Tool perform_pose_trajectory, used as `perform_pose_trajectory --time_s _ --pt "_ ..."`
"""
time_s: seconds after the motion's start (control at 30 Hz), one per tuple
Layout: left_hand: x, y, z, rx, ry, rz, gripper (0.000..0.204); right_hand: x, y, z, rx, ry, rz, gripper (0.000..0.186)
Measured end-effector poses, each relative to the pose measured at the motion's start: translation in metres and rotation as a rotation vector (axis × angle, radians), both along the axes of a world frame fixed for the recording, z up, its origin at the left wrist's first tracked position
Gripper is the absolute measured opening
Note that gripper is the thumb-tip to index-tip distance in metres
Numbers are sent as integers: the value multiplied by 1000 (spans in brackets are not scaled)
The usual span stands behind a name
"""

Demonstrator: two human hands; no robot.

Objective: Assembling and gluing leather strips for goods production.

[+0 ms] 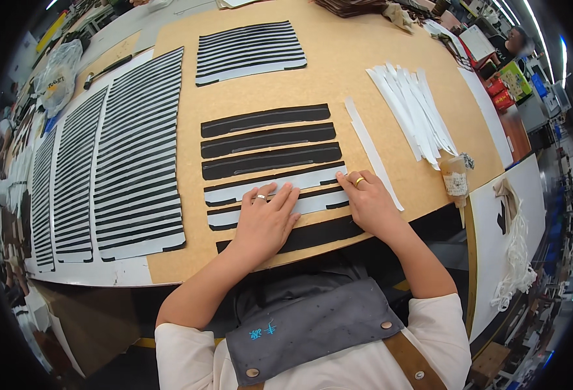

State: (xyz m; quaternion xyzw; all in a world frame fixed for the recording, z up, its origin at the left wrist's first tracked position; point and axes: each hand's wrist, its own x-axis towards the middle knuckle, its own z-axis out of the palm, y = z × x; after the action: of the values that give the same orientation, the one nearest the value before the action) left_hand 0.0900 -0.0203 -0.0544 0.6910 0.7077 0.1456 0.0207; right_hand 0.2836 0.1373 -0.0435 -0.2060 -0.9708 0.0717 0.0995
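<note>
My left hand point(265, 218) lies flat with fingers apart, pressing on a white strip point(229, 193) laid over a black strip. At that strip's right end, my right hand point(369, 203) has its fingers bent together on the end. A similar white-faced strip point(315, 203) lies just nearer me, partly under my left hand. Closest to the table edge is a bare black strip point(319, 235), partly hidden by my hands. Beyond my hands, several black strips point(270, 151) with a line of glue-like sheen lie in a row.
Overlapped striped stacks point(140, 156) of black-and-white strips cover the left side; another stack point(250, 53) lies at the back. On the right are a long white strip point(376, 156), a pile of white strips point(411, 110) and a plastic bottle point(454, 179). A hammer point(107, 70) lies far left.
</note>
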Motion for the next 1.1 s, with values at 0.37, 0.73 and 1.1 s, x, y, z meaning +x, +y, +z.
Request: perform_pose_trajectory --time_s 0.37,0.73,1.1 --pt "6 5 -7 23 1 42 43 -28 -18 5 -31 164 101 37" --pt "-3 -2 -1 -14 -128 -33 43 -2 50 3 141 108 -267 32" --pt "-61 7 38 135 -662 117 32 -18 72 12 -408 428 -423 18"
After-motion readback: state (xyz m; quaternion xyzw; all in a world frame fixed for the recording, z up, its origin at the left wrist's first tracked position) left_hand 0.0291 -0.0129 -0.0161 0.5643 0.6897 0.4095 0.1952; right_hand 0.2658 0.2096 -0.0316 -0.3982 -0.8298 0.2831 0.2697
